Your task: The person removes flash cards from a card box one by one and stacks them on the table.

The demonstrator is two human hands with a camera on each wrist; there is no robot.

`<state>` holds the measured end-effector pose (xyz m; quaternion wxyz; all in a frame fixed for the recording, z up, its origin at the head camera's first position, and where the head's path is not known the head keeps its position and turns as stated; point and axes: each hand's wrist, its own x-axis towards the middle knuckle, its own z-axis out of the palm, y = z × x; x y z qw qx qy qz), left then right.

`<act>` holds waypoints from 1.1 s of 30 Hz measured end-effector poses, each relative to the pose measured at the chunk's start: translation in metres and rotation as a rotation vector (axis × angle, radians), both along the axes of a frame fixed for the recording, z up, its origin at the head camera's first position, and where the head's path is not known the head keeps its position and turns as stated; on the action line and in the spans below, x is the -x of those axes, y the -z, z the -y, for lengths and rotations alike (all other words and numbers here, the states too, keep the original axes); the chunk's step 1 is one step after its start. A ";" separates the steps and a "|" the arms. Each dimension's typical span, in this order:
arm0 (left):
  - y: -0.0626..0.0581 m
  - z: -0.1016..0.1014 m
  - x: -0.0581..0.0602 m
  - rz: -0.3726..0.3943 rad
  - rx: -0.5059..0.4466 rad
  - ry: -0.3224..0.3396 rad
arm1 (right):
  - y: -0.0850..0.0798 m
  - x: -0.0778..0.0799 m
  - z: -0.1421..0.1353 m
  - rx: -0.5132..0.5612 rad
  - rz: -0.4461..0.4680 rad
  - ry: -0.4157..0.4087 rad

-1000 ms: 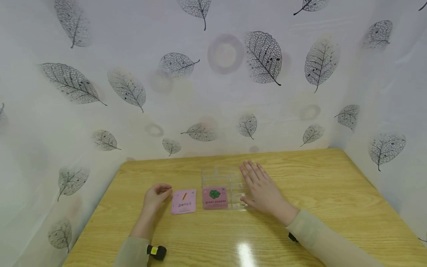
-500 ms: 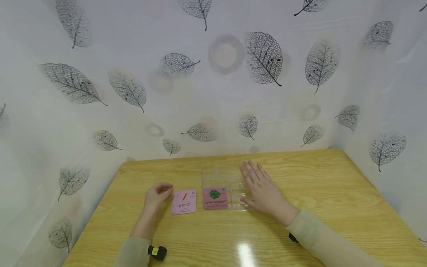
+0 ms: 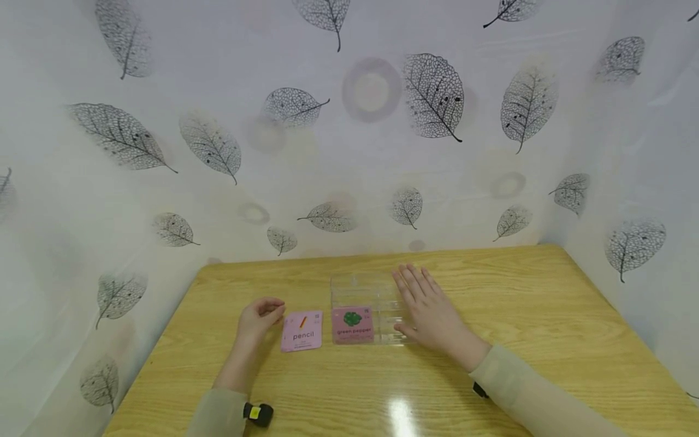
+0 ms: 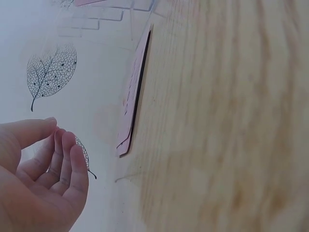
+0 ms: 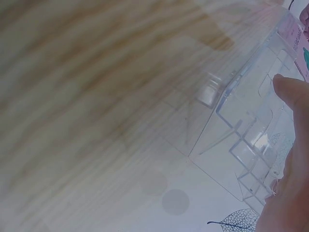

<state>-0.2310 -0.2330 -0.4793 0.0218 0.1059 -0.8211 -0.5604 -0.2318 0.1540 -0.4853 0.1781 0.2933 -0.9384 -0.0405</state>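
On the table lies a small stack of pink cards [image 4: 133, 99], its top card [image 3: 303, 331] reading "pencil" with a picture of a pencil. Just left of it is my left hand [image 3: 257, 320], thumb and index fingertips together and the other fingers loosely bent, with nothing seen between them. A clear plastic stepped organizer [image 3: 352, 295] stands right of the stack. In its front left compartment is a pink "green pepper" card [image 3: 353, 325]. My right hand [image 3: 433, 315] rests along the organizer's right side, fingers straight and thumb [image 5: 287, 89] spread over its front.
The wooden table [image 3: 349, 388] runs back to a pale curtain [image 3: 360, 158] printed with leaves, which also hangs along both sides. Black wrist cameras [image 3: 258, 414] sit at the cuffs of the sleeves.
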 end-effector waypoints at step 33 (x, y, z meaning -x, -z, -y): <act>-0.006 -0.016 -0.007 -0.010 -0.105 0.020 | 0.000 -0.002 0.001 0.031 0.024 0.010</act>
